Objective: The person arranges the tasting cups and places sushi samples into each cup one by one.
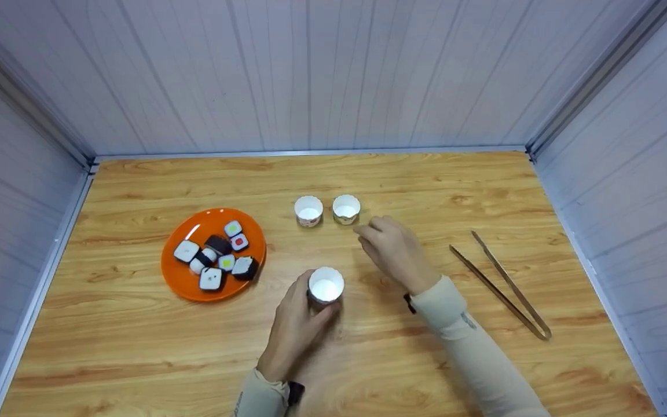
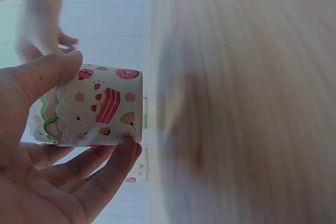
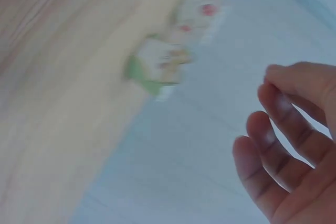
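My left hand (image 1: pixel 299 324) grips a stack of nested paper baking cups (image 1: pixel 326 285), thumb on one side and fingers on the other. In the left wrist view the outer cup (image 2: pixel 113 106) shows a cake-slice print, and scalloped rims of others stick out. My right hand (image 1: pixel 394 252) is above the table with nothing in it, its fingers loosely bent. Just beyond its fingertips stands a single paper cup (image 1: pixel 346 209) with a green print, blurred in the right wrist view. A second single cup (image 1: pixel 308 211) stands left of that one.
On the left lies an orange plate (image 1: pixel 180 289) with several toy sushi pieces (image 1: pixel 211 279). Metal tongs (image 1: pixel 510 289) lie spread on the right side of the wooden table (image 1: pixel 107 347). Pale panel walls (image 1: pixel 310 75) border the table at the back and both sides.
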Tool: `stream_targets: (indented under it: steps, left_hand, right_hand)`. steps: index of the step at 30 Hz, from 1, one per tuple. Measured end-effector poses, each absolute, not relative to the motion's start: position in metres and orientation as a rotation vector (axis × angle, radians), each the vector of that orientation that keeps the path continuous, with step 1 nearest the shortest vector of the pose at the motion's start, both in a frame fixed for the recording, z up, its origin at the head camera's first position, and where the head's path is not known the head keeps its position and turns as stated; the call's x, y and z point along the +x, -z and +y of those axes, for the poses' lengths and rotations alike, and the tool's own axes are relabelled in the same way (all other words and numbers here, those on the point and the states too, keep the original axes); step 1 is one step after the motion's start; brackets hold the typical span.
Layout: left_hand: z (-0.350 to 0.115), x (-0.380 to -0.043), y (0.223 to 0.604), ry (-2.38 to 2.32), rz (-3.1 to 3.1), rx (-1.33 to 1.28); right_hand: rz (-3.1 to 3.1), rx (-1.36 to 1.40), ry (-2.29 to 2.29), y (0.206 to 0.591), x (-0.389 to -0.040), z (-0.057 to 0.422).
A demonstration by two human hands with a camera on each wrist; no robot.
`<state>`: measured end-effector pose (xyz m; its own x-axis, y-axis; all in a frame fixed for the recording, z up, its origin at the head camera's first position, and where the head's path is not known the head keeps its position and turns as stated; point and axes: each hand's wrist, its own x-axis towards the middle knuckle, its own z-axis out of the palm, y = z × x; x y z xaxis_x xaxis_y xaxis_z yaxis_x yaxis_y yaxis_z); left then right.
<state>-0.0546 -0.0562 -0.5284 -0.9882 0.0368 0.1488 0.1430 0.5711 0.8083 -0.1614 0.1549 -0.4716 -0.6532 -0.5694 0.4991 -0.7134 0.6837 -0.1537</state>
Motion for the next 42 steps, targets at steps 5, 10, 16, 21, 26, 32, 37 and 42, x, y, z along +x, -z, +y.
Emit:
stream_targets:
  steps: [5, 10, 16, 21, 26, 32, 37, 42]
  left_hand:
    - [-0.055, -0.053, 0.528, 1.399, -2.703, -0.134]
    - [-0.054, -0.051, 0.528, 1.396, -2.699, -0.145]
    - [-0.054, -0.049, 0.529, 1.358, -2.661, -0.197]
    - [-0.052, -0.048, 0.527, 1.360, -2.668, -0.224]
    - [-0.050, -0.047, 0.524, 1.378, -2.690, -0.222]
    - [-0.051, -0.049, 0.519, 1.417, -2.723, -0.198]
    - [-0.051, -0.049, 0.516, 1.420, -2.744, -0.190]
    - [-0.052, -0.049, 0.516, 1.380, -2.740, -0.209]
  right_hand:
    - [-2.413, 1.053, -0.538, 0.462, -0.117, 0.156]
    - [-2.377, 1.097, -0.562, 0.463, -0.086, 0.159]
    - [-2.397, 1.131, -0.562, 0.466, -0.078, 0.157]
    - [-2.399, 1.246, -0.511, 0.473, -0.080, 0.149]
    - [-2.408, 1.331, -0.464, 0.479, -0.082, 0.143]
    - [-2.393, 1.334, -0.496, 0.483, -0.085, 0.142]
    - [-2.370, 1.341, -0.518, 0.485, -0.087, 0.142]
    - [-2.370, 1.336, -0.576, 0.484, -0.087, 0.143]
